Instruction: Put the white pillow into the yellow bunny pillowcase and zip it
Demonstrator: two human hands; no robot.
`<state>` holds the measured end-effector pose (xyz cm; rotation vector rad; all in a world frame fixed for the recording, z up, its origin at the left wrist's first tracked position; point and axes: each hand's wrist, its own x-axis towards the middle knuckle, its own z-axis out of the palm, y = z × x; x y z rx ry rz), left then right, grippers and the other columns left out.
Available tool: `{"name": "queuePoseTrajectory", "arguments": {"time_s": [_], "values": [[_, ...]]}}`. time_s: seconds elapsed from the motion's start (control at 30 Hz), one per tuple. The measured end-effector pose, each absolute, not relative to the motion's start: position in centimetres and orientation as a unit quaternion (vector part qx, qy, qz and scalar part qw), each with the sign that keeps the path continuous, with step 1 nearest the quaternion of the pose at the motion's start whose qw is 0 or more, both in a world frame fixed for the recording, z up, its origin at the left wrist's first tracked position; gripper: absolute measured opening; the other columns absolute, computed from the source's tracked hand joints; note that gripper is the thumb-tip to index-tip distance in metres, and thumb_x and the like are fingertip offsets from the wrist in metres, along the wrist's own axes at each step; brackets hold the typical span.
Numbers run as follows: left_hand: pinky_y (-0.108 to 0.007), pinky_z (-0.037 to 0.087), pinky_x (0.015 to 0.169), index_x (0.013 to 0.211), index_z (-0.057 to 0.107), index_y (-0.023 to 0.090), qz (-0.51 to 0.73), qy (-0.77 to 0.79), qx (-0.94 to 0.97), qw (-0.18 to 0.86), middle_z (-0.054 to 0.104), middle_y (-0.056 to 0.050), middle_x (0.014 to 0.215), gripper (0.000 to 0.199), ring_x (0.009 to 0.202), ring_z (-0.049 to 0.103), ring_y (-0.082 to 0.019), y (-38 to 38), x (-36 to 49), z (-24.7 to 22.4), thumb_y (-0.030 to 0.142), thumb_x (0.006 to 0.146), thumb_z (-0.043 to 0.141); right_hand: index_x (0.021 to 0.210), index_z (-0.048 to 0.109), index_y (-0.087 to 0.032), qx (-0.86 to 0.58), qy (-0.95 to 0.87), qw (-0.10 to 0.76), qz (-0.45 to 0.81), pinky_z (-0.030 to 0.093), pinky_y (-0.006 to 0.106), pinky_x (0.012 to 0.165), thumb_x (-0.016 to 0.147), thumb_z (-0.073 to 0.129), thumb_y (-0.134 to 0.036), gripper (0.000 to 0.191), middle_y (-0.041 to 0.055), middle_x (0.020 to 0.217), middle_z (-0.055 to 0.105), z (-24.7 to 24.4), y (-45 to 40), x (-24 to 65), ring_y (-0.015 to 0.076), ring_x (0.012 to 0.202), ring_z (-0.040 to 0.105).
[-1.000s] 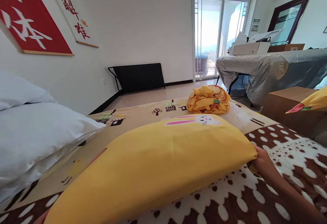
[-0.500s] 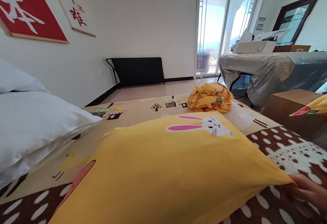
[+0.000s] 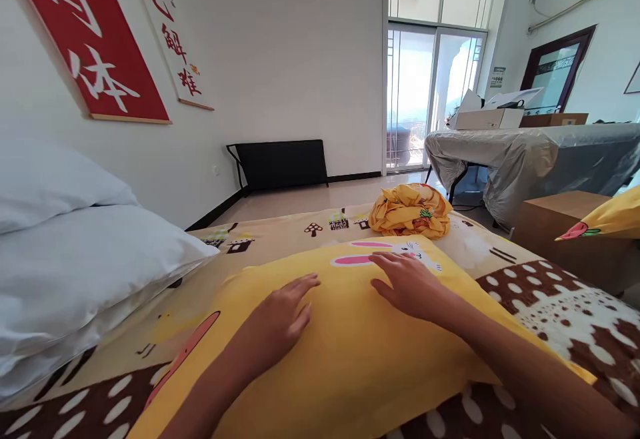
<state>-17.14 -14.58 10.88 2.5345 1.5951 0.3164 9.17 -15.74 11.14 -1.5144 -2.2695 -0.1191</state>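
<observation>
Yellow pillow: We find it (image 3: 360, 345) lying broad side up across the lower centre of the frame, over the patterned blanket (image 3: 560, 305). Its near edge runs out of the bottom of the frame.
Change noted: Half a second ago the right hand gripped the pillow's corner at the lower right; that corner now lies free of any grip.
Left hand: We record it (image 3: 283, 319) just left of centre, palm down, fingers loosely extended. It was out of view half a second ago.
Right hand: It (image 3: 410, 285) is right of centre, fingers spread, by the rabbit print (image 3: 350, 261) and covering part of it.
State of hands: Apart from each other, clamped on nothing. Both appear to rest on the upper face; how firmly they press, we cannot tell.
Meaning: We judge that handling has passed from the pillow's corner to its top.
Adjacent items: Bunched orange cloth (image 3: 410, 212) sits beyond the far edge, seemingly undisturbed; white pillows (image 3: 100, 272) are stacked at the left.
</observation>
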Motion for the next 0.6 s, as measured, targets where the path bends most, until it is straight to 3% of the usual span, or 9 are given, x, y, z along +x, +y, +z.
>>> {"name": "queuePoseTrajectory", "arguments": {"time_s": [0.07, 0.13, 0.23, 0.33, 0.4, 0.5, 0.6], "values": [[-0.034, 0.028, 0.113, 0.137, 0.045, 0.013, 0.104, 0.534, 0.838, 0.043, 0.044, -0.006, 0.145, 0.057, 0.133, 0.04, -0.021, -11.2, -13.1, 12.2, 0.031, 0.085, 0.03, 0.122, 0.055, -0.016, -0.545, -0.816, 0.187, -0.039, 0.038, 0.042, 0.098, 0.092, 0.042, -0.033, 0.037, 0.0134, 0.126, 0.06, 12.3, -12.4, 6.4, 0.0271, 0.116, 0.055], [-0.038, 0.029, 0.112, 0.137, 0.045, 0.014, 0.097, 0.534, 0.838, 0.045, 0.045, -0.007, 0.145, 0.059, 0.134, 0.04, -0.023, -8.5, -11.7, 11.9, 0.04, 0.087, 0.03, 0.122, 0.056, -0.016, -0.557, -0.815, 0.158, -0.012, 0.034, 0.044, 0.1, 0.093, 0.04, -0.039, 0.04, 0.0146, 0.126, 0.06, 11.9, -9.8, 6.2, 0.0271, 0.119, 0.053], [-0.045, 0.022, 0.115, 0.14, 0.042, 0.018, 0.093, 0.574, 0.812, 0.045, 0.037, -0.006, 0.149, 0.068, 0.139, 0.03, -0.026, -6.2, -14.7, 9.2, 0.058, 0.086, 0.028, 0.136, 0.047, -0.021, -0.591, -0.795, 0.134, 0.035, 0.025, 0.047, 0.108, 0.094, 0.031, -0.053, 0.055, 0.0122, 0.145, 0.043, 8.6, -7.6, 10.3, 0.026, 0.135, 0.037], [-0.051, 0.017, 0.115, 0.143, 0.036, 0.018, 0.121, 0.665, 0.737, 0.021, 0.031, -0.006, 0.152, 0.073, 0.143, 0.022, -0.026, -5.7, -21.2, 5.9, 0.061, 0.086, 0.023, 0.146, 0.032, -0.023, -0.671, -0.723, 0.158, 0.035, 0.019, 0.048, 0.112, 0.093, 0.023, -0.06, 0.065, 0.0071, 0.153, 0.028, 3.6, -7.8, 17.5, 0.0235, 0.142, 0.021], [-0.048, 0.02, 0.116, 0.145, 0.033, 0.017, 0.149, 0.698, 0.699, 0.047, 0.029, -0.005, 0.153, 0.075, 0.143, 0.022, -0.025, -6.1, -25.8, 4.2, 0.061, 0.085, 0.023, 0.148, 0.028, -0.022, -0.711, -0.678, 0.18, 0.046, 0.027, 0.045, 0.11, 0.094, 0.019, -0.058, 0.066, 0.0064, 0.153, 0.029, 0.3, -9.1, 22.4, 0.022, 0.141, 0.024], [-0.044, 0.03, 0.112, 0.145, 0.031, 0.016, 0.192, 0.722, 0.654, 0.118, 0.037, -0.006, 0.149, 0.075, 0.136, 0.037, -0.026, -7.1, -31.8, 2.5, 0.061, 0.086, 0.022, 0.144, 0.035, -0.024, -0.722, -0.666, 0.179, 0.054, 0.042, 0.044, 0.099, 0.095, 0.015, -0.051, 0.06, 0.0066, 0.143, 0.045, -3.3, -11.5, 28.1, 0.0228, 0.129, 0.047], [-0.042, 0.044, 0.103, 0.136, 0.048, 0.021, 0.186, 0.719, 0.658, 0.12, 0.055, -0.002, 0.134, 0.068, 0.121, 0.054, -0.027, -7.9, -35.7, 2.8, 0.061, 0.085, 0.027, 0.138, 0.044, -0.018, -0.738, -0.653, 0.168, -0.013, 0.042, 0.052, 0.096, 0.093, 0.021, -0.048, 0.059, 0.0127, 0.137, 0.052, -3.1, -13.0, 30.7, 0.0299, 0.122, 0.053]]}}
